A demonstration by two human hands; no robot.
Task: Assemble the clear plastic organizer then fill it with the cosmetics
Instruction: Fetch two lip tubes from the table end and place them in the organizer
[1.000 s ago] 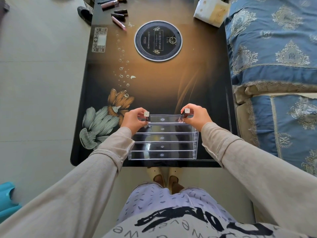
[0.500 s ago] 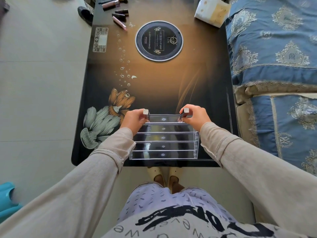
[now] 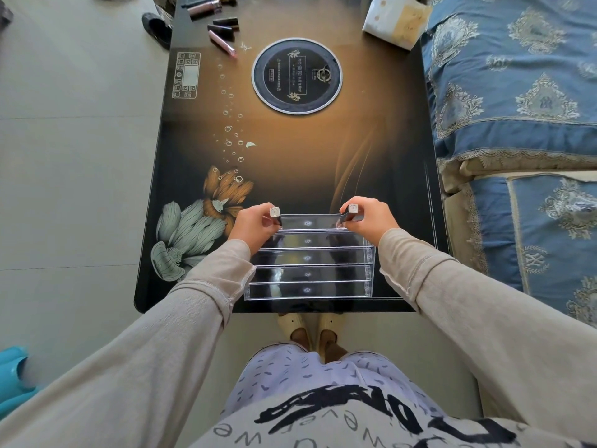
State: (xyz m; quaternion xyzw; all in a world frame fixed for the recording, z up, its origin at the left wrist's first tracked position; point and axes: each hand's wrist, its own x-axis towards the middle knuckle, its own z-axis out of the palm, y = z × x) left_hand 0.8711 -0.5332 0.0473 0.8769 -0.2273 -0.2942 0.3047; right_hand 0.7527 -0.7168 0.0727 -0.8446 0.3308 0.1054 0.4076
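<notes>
Filling step. The assembled clear tiered organizer [image 3: 307,273] stands at the counter's [image 3: 323,150] near edge. The left grip [image 3: 255,226] pinches one square-capped lipstick tube [image 3: 275,215] and the right grip [image 3: 371,218] pinches a second lipstick tube [image 3: 350,212], at opposite ends of the rearmost tier. Likely next: seat both, release, then fetch the remaining cosmetics [image 3: 223,30] from the far-left corner.

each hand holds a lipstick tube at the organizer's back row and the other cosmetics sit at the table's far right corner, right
No: the head view shows the other cosmetics at the far left corner of the table, not the right. The left hand and right hand each hold a lipstick tube at the back row of the clear organizer.
</notes>
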